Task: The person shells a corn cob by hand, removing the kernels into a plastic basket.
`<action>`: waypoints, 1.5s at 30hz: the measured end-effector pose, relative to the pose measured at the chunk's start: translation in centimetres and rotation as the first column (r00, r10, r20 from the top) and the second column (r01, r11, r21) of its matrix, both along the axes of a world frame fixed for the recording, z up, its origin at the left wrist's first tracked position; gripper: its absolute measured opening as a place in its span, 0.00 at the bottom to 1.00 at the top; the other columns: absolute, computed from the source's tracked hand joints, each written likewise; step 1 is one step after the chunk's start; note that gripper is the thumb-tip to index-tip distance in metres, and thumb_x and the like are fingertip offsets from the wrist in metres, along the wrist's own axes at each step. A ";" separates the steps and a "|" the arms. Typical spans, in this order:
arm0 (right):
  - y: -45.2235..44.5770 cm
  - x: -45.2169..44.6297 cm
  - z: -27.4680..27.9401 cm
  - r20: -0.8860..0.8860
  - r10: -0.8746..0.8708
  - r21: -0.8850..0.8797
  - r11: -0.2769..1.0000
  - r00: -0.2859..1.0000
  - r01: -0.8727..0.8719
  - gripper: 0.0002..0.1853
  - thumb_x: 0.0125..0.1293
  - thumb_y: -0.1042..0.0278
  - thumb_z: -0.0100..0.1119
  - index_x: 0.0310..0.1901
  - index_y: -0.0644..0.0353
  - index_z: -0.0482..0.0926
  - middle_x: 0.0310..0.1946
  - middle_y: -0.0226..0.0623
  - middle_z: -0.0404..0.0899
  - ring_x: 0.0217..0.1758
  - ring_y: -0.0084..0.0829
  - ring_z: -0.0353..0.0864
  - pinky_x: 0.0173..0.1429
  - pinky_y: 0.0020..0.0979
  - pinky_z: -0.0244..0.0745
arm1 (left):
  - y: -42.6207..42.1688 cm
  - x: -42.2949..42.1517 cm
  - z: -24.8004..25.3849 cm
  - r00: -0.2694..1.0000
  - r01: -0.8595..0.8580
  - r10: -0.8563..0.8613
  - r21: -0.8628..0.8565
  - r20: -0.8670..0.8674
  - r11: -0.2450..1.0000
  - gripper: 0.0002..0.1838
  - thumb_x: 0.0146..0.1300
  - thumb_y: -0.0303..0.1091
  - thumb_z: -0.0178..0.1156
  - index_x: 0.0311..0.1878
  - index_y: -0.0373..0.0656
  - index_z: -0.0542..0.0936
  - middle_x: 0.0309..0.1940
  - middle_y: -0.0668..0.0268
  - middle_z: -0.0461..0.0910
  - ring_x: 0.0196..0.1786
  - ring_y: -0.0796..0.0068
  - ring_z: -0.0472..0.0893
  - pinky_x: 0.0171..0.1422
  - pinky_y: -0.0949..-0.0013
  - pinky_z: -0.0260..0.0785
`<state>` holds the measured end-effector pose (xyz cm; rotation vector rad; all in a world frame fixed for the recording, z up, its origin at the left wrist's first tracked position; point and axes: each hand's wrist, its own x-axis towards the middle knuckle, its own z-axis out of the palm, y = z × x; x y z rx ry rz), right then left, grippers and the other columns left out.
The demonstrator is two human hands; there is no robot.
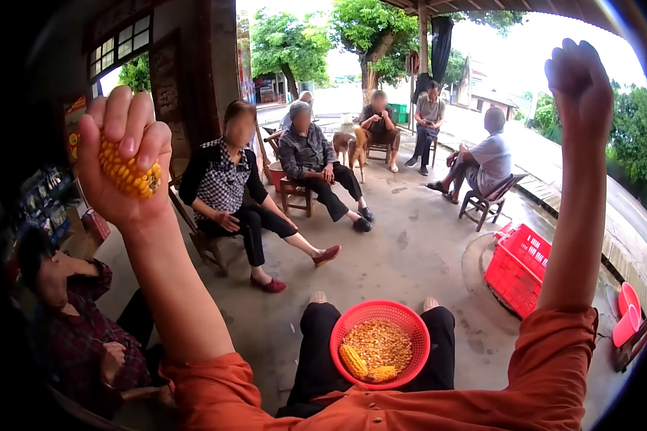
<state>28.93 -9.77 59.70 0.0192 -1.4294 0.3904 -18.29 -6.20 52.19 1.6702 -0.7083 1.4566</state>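
Observation:
Raised high at the left, my left hand (108, 195) is closed around a corn cob (128, 171), with yellow kernels showing below the fingers. My right hand (581, 82) is lifted at the upper right in a fist, and whatever it may hold is hidden. Between my legs, well below both hands, a red plastic basket (423, 346) contains loose corn kernels (382, 336). Two pieces of corn on the cob, one longer piece (352, 360) and one partly seen piece (382, 373), lie on the kernels at its near side.
Several people sit on chairs ahead, and a seated person (86, 323) is close on my left. A brown dog (351, 146) stands among them. To the right are a red crate (519, 266) and red plastic containers (627, 316). Concrete floor (395, 244) stretches forward.

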 end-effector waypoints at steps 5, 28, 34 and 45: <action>0.3 -1.7 -0.9 -0.039 -0.040 -0.007 0.999 0.998 0.040 0.15 0.66 0.77 0.54 0.22 0.54 0.63 0.20 0.25 0.53 0.21 0.21 0.50 0.28 0.26 0.48 | -0.2 -0.1 -0.5 1.000 0.000 0.000 0.014 -0.025 1.000 0.14 0.72 0.37 0.56 0.30 0.44 0.69 0.29 0.68 0.69 0.30 0.77 0.71 0.28 0.74 0.69; 2.6 -5.2 -3.7 0.197 -0.277 0.042 0.961 0.940 0.274 0.17 0.66 0.72 0.55 0.21 0.53 0.61 0.18 0.22 0.50 0.19 0.18 0.46 0.27 0.26 0.44 | 4.2 2.6 -1.8 0.841 -0.541 0.525 -0.204 -0.131 0.816 0.11 0.71 0.37 0.56 0.33 0.44 0.72 0.27 0.68 0.71 0.29 0.79 0.73 0.28 0.76 0.70; 5.5 -6.1 -7.1 0.715 -0.675 0.427 0.627 0.182 0.651 0.11 0.53 0.76 0.58 0.18 0.59 0.67 0.17 0.25 0.59 0.20 0.16 0.58 0.25 0.26 0.55 | 3.7 3.8 -0.8 0.832 -0.532 0.530 0.038 -0.166 0.846 0.10 0.69 0.38 0.59 0.36 0.43 0.74 0.26 0.67 0.74 0.25 0.80 0.72 0.26 0.75 0.69; 5.2 -4.8 -2.4 0.363 -0.893 0.356 0.396 0.266 0.847 0.10 0.63 0.73 0.55 0.25 0.58 0.67 0.21 0.26 0.65 0.26 0.22 0.62 0.32 0.32 0.59 | 6.3 5.4 -1.8 0.916 -0.400 0.384 -0.176 -0.119 0.899 0.08 0.69 0.36 0.59 0.35 0.44 0.74 0.25 0.69 0.72 0.23 0.76 0.71 0.30 0.73 0.71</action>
